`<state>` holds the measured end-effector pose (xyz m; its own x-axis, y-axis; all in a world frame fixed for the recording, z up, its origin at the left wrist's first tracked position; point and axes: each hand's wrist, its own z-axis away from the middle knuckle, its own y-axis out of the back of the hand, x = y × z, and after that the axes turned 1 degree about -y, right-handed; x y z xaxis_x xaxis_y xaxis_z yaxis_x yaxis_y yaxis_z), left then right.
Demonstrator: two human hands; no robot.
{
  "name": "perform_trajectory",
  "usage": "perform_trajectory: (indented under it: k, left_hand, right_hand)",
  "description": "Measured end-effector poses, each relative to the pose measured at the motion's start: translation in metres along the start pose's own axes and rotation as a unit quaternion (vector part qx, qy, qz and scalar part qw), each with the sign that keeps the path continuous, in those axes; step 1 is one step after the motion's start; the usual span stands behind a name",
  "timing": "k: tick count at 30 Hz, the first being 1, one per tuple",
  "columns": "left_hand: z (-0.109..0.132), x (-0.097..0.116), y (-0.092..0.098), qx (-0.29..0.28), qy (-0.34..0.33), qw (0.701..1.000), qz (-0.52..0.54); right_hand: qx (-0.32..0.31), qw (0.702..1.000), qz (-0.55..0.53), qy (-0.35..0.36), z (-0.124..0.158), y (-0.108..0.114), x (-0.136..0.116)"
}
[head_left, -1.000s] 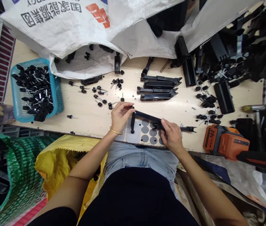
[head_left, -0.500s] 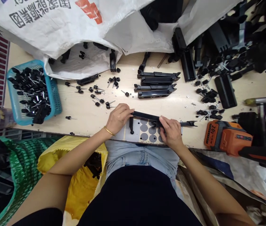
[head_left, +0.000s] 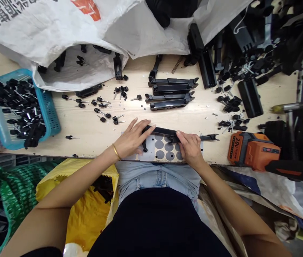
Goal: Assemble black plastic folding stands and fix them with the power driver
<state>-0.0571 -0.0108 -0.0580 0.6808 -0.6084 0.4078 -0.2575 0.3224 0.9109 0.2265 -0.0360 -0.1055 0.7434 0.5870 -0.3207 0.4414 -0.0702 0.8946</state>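
Note:
A long black bar-shaped part (head_left: pixel 163 130) lies at an angle over a sheet with grey discs (head_left: pixel 160 155) at the front edge of the table. My right hand (head_left: pixel 190 146) grips its right end between thumb and fingers. At its left end is my left hand (head_left: pixel 132 140), fingers spread over the joint and thumb low; a short black arm (head_left: pixel 144 145) hangs down there. A black piece with a forked tip (head_left: pixel 210 137) sticks out to the right of my right hand. Several similar black parts (head_left: pixel 171 103) lie behind.
A blue basket (head_left: pixel 51 116) with black-headed screws stands at the left. Loose screws (head_left: pixel 102 115) are scattered beside it. White sacks (head_left: pixel 130 32) cover the back. Black parts (head_left: pixel 250 97) and an orange power tool (head_left: pixel 258 151) are at the right. A yellow bag (head_left: pixel 80 221) hangs below.
My left hand has opened from its pinch at the bar's left end, its fingers now spread. My right hand keeps its grip. The whole view has shifted slightly.

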Motion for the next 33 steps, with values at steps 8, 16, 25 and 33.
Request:
perform_trajectory:
  k: [8, 16, 25, 33]
  left_hand:
    - [-0.039, 0.018, -0.014, -0.024, -0.063, 0.995, -0.078]
    - [-0.058, 0.022, -0.017, -0.041, -0.038, 0.995, -0.085]
    - [-0.062, 0.010, -0.018, -0.005, -0.061, 0.998, -0.029]
    - [-0.061, 0.008, 0.001, 0.023, -0.023, 0.995, 0.095]
  right_hand:
    - [-0.020, 0.996, -0.077, -0.028, -0.010, 0.005, -0.002]
    - [-0.045, 0.999, 0.028, 0.012, -0.015, 0.002, -0.014]
    - [-0.177, 0.977, -0.093, 0.079, -0.040, 0.020, 0.026]
    - [-0.216, 0.975, -0.033, 0.037, -0.066, 0.069, 0.027]
